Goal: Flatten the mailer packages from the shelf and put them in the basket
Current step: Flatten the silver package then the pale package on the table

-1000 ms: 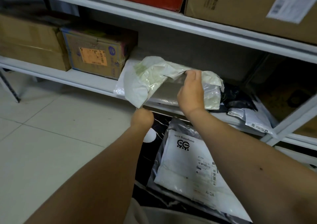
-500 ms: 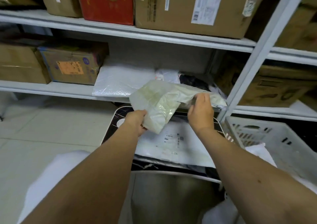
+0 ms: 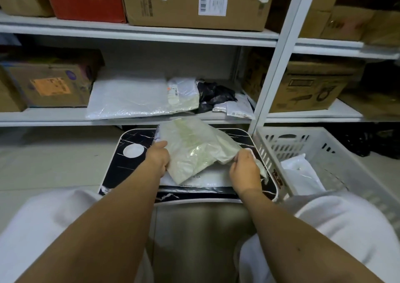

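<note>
Pale-green crinkly mailer (image 3: pixel 194 150) sits between both hands, over the black marble-look counter (image 3: pixel 134 135) in front of the person. Left hand (image 3: pixel 158 157) grasps its left edge, fingers curled under the plastic, thumb on top. Right hand (image 3: pixel 245 170) pinches the right corner, w/ a bit of film bunched under the knuckles. Mailer is still puffy and wrinkled, tilted, its lower corner lying on a flat white mailer (image 3: pixel 207 177) that rests on the counter beneath it.

White slotted basket (image 3: pixel 337 152) stands just right of the counter, touching or nearly so; a white package (image 3: pixel 300 174) lies inside it.

Behind, on the middle shelf (image 3: pixel 54 116): a big flat white mailer (image 3: pixel 127 96), a smaller clear-and-green one (image 3: pixel 184 94) beside it, then crumpled black bags (image 3: pixel 214 94) and small white packets (image 3: pixel 238 109). Cardboard boxes (image 3: pixel 49 83) on either side and on the shelf above.
</note>
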The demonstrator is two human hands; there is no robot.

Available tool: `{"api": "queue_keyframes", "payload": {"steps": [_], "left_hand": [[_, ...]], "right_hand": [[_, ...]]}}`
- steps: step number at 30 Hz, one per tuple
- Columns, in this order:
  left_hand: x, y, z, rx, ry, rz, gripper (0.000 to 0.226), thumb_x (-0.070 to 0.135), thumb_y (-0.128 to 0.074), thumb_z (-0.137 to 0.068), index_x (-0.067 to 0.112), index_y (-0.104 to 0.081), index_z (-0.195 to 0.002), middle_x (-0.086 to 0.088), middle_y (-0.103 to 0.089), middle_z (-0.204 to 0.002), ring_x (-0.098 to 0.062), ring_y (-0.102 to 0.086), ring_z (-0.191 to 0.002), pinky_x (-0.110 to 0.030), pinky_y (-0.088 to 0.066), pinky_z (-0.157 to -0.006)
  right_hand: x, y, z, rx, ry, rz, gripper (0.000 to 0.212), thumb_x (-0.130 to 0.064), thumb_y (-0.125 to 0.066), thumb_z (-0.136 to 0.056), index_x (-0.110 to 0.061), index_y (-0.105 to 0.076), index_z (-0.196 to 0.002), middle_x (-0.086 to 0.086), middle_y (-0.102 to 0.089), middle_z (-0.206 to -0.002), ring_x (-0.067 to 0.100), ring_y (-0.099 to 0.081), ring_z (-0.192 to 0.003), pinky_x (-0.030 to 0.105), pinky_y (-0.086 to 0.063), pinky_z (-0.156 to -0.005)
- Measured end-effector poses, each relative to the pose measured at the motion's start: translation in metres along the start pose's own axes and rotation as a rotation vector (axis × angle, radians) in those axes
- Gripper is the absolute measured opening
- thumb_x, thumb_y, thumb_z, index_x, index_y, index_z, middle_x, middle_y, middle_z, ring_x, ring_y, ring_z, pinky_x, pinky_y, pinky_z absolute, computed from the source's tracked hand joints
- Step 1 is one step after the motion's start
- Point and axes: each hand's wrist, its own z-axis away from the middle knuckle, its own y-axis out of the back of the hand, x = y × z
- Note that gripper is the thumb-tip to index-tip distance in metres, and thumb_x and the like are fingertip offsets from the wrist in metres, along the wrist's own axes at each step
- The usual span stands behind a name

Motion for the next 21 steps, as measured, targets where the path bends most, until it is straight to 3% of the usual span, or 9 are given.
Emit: {"api": "queue_keyframes", "payload": {"steps": [4, 8, 11, 13, 15, 16, 18, 21], "left_hand": [[-0.005, 0.008, -0.019, 0.093, -0.025, -0.138, 0.054, -0.007, -0.029, -0.093, 0.018, -0.054, -0.133, -0.014, -0.052, -0.132, -0.036, -0.053, -0.116, -0.039, -0.046, -0.097], [-0.012, 0.019, -0.034, 0.173, -0.061, -0.468, 0.048, 0.007, -0.038, -0.091, 0.019, -0.046, -0.137, -0.015, -0.049, -0.136, -0.037, -0.048, -0.118, -0.044, -0.042, -0.102], [-0.012, 0.012, -0.025, 0.239, -0.173, -0.858, 0.052, 0.031, -0.035, -0.097, 0.025, -0.028, -0.147, -0.011, -0.023, -0.155, -0.036, -0.024, -0.139, -0.050, -0.026, -0.110], [-0.015, -0.003, -0.022, 0.217, -0.390, -1.048, 0.056, 0.043, -0.025, -0.099, 0.029, -0.013, -0.152, -0.005, -0.001, -0.161, -0.029, 0.001, -0.148, -0.053, -0.008, -0.116], [-0.023, -0.020, -0.026, 0.111, -0.560, -1.197, 0.056, 0.047, -0.016, -0.101, 0.033, -0.002, -0.153, -0.002, 0.010, -0.161, -0.024, 0.013, -0.147, -0.053, 0.003, -0.116], [-0.027, -0.027, -0.030, 0.055, -0.598, -1.262, 0.055, 0.047, -0.013, -0.101, 0.034, 0.001, -0.153, -0.002, 0.012, -0.161, -0.023, 0.015, -0.147, -0.052, 0.005, -0.116], [-0.036, -0.036, -0.041, -0.033, -0.617, -1.372, 0.054, 0.046, -0.009, -0.101, 0.034, 0.005, -0.152, -0.002, 0.013, -0.161, -0.024, 0.014, -0.147, -0.054, 0.003, -0.116], [-0.054, -0.039, -0.053, -0.109, -0.632, -1.483, 0.056, 0.046, -0.007, -0.100, 0.031, 0.008, -0.152, -0.003, 0.012, -0.161, -0.026, 0.012, -0.148, -0.056, -0.001, -0.116]], "right_hand": [[-0.003, -0.012, 0.005, -0.089, -0.013, 0.148, 0.009, -0.015, -0.037, -0.099, -0.010, -0.044, -0.098, 0.017, -0.063, -0.093, 0.038, -0.062, -0.088, 0.038, -0.045, -0.071], [-0.007, -0.025, 0.003, -0.136, 0.114, 0.386, 0.025, -0.028, -0.034, -0.098, -0.012, -0.052, -0.104, 0.010, -0.069, -0.091, 0.037, -0.064, -0.084, 0.036, -0.036, -0.064], [-0.011, -0.037, -0.008, 0.054, 0.154, 0.346, 0.039, -0.034, -0.028, -0.093, -0.013, -0.061, -0.093, 0.008, -0.067, -0.084, 0.031, -0.059, -0.077, 0.034, -0.034, -0.059], [-0.016, -0.044, -0.019, 0.029, 0.192, 0.323, 0.048, -0.040, -0.023, -0.094, -0.018, -0.062, -0.112, 0.009, -0.065, -0.112, 0.029, -0.054, -0.099, 0.039, -0.041, -0.079], [-0.023, -0.052, -0.031, -0.140, 0.210, 0.319, 0.048, -0.045, -0.022, -0.100, -0.033, -0.042, -0.142, 0.006, -0.036, -0.152, 0.030, -0.033, -0.135, 0.047, -0.028, -0.106], [-0.026, -0.058, -0.038, -0.231, 0.229, 0.315, 0.049, -0.048, -0.021, -0.101, -0.039, -0.028, -0.148, 0.002, -0.019, -0.160, 0.029, -0.017, -0.145, 0.050, -0.017, -0.113], [-0.029, -0.068, -0.050, -0.385, 0.251, 0.297, 0.051, -0.053, -0.016, -0.101, -0.046, -0.010, -0.151, -0.003, 0.004, -0.163, 0.028, 0.005, -0.149, 0.056, -0.002, -0.116], [-0.019, -0.085, -0.060, -0.531, 0.241, 0.337, 0.053, -0.058, -0.012, -0.099, -0.050, 0.000, -0.150, -0.005, 0.014, -0.162, 0.031, 0.015, -0.148, 0.061, 0.003, -0.115]]}}
